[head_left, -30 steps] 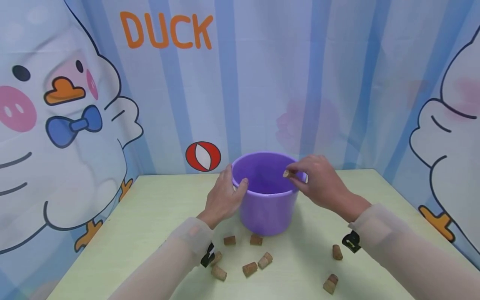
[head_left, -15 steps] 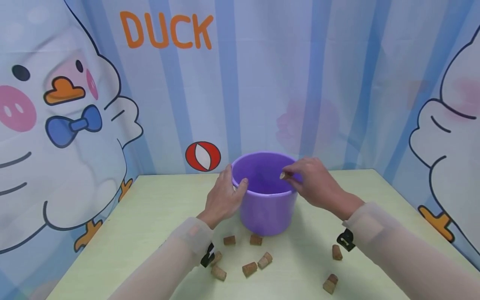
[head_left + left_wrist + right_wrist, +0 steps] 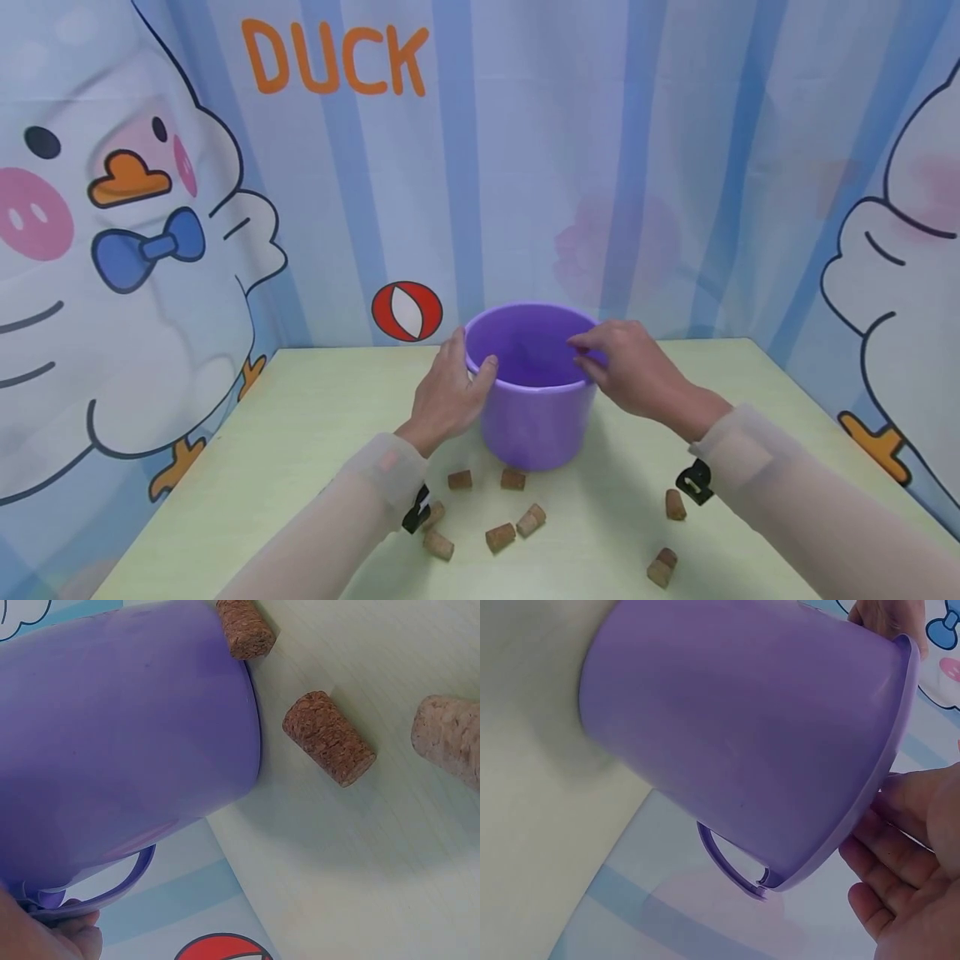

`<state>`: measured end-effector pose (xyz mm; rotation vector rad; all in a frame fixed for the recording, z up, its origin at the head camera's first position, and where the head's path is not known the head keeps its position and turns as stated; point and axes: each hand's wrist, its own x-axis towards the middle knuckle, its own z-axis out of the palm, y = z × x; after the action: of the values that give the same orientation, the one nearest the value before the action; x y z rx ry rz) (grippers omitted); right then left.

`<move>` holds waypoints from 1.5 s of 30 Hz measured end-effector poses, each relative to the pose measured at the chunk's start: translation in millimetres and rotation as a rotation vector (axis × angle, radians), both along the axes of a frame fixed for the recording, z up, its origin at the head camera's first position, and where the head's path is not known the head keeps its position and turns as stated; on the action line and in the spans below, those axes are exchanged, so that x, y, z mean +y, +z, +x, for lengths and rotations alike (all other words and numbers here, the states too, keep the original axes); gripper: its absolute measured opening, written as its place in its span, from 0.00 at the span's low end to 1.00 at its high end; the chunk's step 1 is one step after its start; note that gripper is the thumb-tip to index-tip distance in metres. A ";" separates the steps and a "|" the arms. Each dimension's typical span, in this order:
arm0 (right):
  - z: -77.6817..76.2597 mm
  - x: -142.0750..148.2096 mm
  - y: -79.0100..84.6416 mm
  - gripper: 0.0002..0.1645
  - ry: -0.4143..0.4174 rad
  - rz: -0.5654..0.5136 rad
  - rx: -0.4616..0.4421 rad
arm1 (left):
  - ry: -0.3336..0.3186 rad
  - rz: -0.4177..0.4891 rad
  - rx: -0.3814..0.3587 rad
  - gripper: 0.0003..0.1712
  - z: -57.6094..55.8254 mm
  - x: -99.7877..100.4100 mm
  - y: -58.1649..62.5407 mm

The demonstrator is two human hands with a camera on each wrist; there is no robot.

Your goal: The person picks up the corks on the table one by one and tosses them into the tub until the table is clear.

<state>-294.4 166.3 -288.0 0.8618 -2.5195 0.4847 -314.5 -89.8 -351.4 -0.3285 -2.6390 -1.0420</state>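
Observation:
A purple bucket (image 3: 536, 427) stands upright on the table. My left hand (image 3: 448, 396) grips its rim at the left, the thumb lying over the edge. Fingers of that hand also show beside the bucket's handle (image 3: 127, 886) in the left wrist view. Over the right side of the rim is my right hand (image 3: 637, 371), thumb and forefinger apart with no cork between them. The right wrist view shows the fingers (image 3: 889, 870) loosely bent by the rim. The bucket's floor is hidden.
Several corks lie on the pale table (image 3: 337, 417): one cork (image 3: 513, 479) close before the bucket, another cork (image 3: 500, 537) nearer, and a pair at the right, including a cork (image 3: 675, 504) by the right sleeve. A duck-print curtain (image 3: 525, 167) hangs behind.
The right hand has moved left over the bucket's rim and let go of the cork it pinched, which is out of sight. The left hand has stayed on the rim.

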 end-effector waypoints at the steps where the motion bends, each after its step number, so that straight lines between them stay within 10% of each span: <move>1: 0.3 0.2 -0.2 0.13 0.003 -0.004 0.007 | 0.001 -0.001 0.001 0.46 0.0 -0.1 -0.1; 45: 27.4 32.8 -18.3 0.18 0.007 -0.118 0.093 | 0.000 -0.006 0.002 0.46 -0.8 -0.9 -0.7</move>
<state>-267.0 199.1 -306.3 0.8302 -2.3789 0.5757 -315.3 -90.7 -352.1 -0.3309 -2.6412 -1.0338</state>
